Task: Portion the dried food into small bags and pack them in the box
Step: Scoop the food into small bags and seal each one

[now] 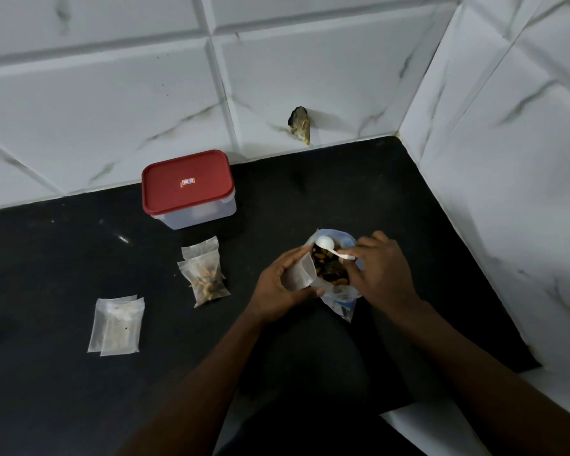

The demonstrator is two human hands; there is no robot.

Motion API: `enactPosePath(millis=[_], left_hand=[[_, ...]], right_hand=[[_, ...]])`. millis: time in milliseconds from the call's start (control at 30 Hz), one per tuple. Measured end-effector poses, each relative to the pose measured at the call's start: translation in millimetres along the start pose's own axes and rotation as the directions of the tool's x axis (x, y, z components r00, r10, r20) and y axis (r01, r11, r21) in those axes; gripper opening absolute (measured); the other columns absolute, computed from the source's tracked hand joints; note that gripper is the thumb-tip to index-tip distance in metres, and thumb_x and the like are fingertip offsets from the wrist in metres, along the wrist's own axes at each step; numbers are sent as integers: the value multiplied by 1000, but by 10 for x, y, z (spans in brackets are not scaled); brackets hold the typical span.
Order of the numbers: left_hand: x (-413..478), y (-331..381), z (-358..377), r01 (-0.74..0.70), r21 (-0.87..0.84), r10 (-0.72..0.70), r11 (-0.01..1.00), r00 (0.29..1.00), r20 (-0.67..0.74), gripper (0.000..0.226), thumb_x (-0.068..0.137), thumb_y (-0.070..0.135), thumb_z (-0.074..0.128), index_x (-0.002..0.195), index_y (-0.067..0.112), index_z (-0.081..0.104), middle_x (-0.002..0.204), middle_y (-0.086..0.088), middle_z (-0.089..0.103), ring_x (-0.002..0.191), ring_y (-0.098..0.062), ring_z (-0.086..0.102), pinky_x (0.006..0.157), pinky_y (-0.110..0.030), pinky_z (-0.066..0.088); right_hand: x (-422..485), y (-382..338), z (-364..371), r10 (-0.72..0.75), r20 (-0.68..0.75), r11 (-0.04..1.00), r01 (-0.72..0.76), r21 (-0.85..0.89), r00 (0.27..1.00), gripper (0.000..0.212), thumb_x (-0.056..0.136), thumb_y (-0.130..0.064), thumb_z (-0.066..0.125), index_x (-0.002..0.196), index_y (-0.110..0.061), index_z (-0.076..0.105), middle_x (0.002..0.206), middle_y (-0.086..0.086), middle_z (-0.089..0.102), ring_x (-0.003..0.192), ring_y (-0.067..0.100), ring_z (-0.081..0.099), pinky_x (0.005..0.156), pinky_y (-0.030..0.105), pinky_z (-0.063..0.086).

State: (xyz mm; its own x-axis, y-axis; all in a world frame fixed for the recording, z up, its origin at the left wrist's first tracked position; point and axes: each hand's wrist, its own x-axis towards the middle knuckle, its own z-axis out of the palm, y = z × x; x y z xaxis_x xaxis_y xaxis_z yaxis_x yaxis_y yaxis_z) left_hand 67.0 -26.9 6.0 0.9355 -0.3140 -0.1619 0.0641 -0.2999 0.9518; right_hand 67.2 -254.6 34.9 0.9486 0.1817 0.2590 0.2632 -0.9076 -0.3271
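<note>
— What is the left hand [282,281] doing?
— It grips a small bag [298,274] of thin, frosted, translucent plastic. The fingers curl round its far side and the thumb lies along the near edge. The bag's long axis runs roughly away from the person, and its right edge meets the mouth of the big bag [341,296].
— And the right hand [380,269]?
— It pinches the handle of a white plastic spoon [329,247] between thumb and fingertips. The spoon lies nearly level with its long axis left to right. Its round bowl points left and a little away, over the far rim of the big bag.
— What's the big bag like?
— Crinkled glossy film, white and blue, sitting open on the black counter [79,258]. Inside, the dried food [329,273] shows as dark brown and orange lumps.
— The rest?
— Left of the hands two more bags [208,279] overlap; the nearer is lumpy with tan pieces. Further left lies a flat stack of empty bags [117,324], rectangular, with their long sides running away from the person. Behind stands the box [201,217], clear-walled with rounded corners and its red lid [186,184] on, close to the marbled white tile wall [112,110]. The counter is smooth and faintly glossy
</note>
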Motion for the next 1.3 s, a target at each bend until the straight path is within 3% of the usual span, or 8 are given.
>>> enactPosePath(millis=[200, 333, 533, 900, 1100, 1300], left_hand=[[-4, -54, -14, 15, -39, -17, 999, 999, -46, 76, 73, 21, 93, 140, 27, 59, 143, 14, 58, 133, -2, 54, 112, -35, 49], [3, -103, -40, 12, -50, -16, 999, 997, -73, 74, 70, 19, 94, 137, 24, 62, 141, 12, 61, 133, -4, 55, 112, -35, 48], [15, -84, -43, 14, -73, -17, 997, 999, -35, 72, 74, 14, 91, 138, 25, 59, 141, 13, 59, 132, -3, 55, 108, -30, 51], [10, -69, -36, 8, -85, -11, 996, 999, -34, 76, 75, 15, 91, 142, 24, 57, 144, 11, 58, 133, -5, 55, 109, -31, 51], [-27, -80, -34, 3, -70, -6, 998, 999, -41, 80, 74, 18, 92, 144, 26, 55, 149, 15, 52, 138, 0, 48, 112, -30, 47], [-113, -98, -62, 26, -90, -34, 996, 995, -90, 78, 74, 17, 91, 143, 28, 56, 152, 18, 48, 140, 3, 44, 110, -21, 45]], right_hand=[[88, -107, 211, 41, 119, 999, -38, -22, 992, 18, 83, -10, 72, 99, -18, 78, 90, -3, 69, 85, 18, 56, 72, 34, 44], [8, -87, 138, 24, 182, 999, -19, -26, 983, 13, 89, -17, 67, 96, -21, 76, 92, -5, 68, 87, 13, 53, 74, 32, 42], [3, 144, -75, 26, 149, 998, -33, 44, 989, 11, 87, -23, 68, 95, -21, 75, 81, -8, 64, 79, 11, 53, 72, 35, 47], [17, -13, 113, 40, 246, 997, -53, 49, 968, 16, 92, -26, 64, 104, -25, 75, 99, -6, 70, 92, 13, 58, 84, 38, 50], [27, 134, -80, 79, 143, 978, -105, 183, 987, 14, 91, -26, 66, 100, -18, 73, 85, -6, 65, 82, 10, 57, 75, 36, 52], [-16, 66, -24, 69, 126, 995, -78, 62, 990, 17, 91, -26, 63, 101, -16, 72, 91, -1, 65, 85, 8, 52, 73, 26, 43]])
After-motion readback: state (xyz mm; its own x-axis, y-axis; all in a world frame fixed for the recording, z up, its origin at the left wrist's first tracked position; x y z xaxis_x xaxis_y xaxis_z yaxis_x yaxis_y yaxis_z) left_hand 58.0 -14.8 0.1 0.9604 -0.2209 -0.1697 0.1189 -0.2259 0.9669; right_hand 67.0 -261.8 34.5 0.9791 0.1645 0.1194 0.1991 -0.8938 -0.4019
